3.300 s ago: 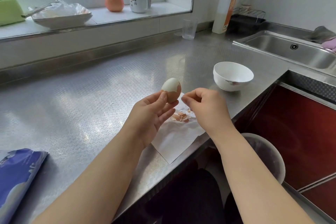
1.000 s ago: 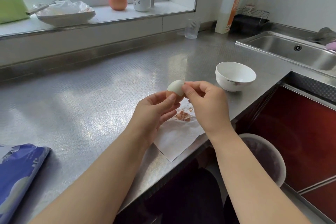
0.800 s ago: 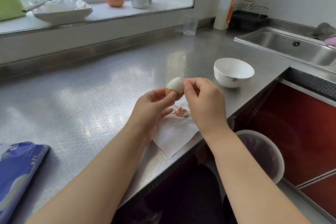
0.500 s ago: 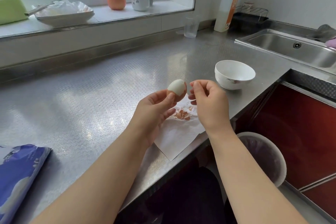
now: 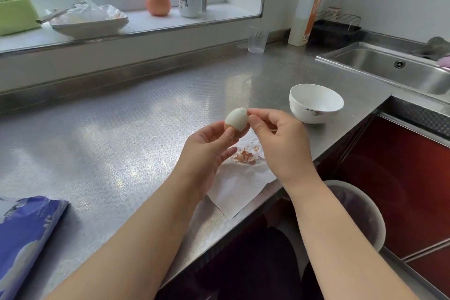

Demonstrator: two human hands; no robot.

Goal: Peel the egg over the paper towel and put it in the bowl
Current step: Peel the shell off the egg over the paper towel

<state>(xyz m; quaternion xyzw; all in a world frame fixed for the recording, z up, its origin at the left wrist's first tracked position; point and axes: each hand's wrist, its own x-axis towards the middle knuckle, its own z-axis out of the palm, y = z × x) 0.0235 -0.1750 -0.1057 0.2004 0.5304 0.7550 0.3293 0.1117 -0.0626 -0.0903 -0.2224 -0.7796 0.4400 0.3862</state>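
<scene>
Peeling step, mid-way. Left hand [image 5: 207,146] grips half-peeled brown-shelled boiled egg [image 5: 236,120] above white paper towel [image 5: 239,182] on steel desk [image 5: 109,134]; right hand [image 5: 280,139] pinches a shell flake at its tip. Next: strip lower shell, then white ceramic bowl [image 5: 316,103].

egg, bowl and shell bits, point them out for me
egg [image 5: 235,118]: head view, on its peeled white upper part.
bowl [image 5: 314,111]: head view, on its white outer wall.
shell bits [image 5: 244,157]: head view, on the brown pile lying on the paper towel.
</scene>
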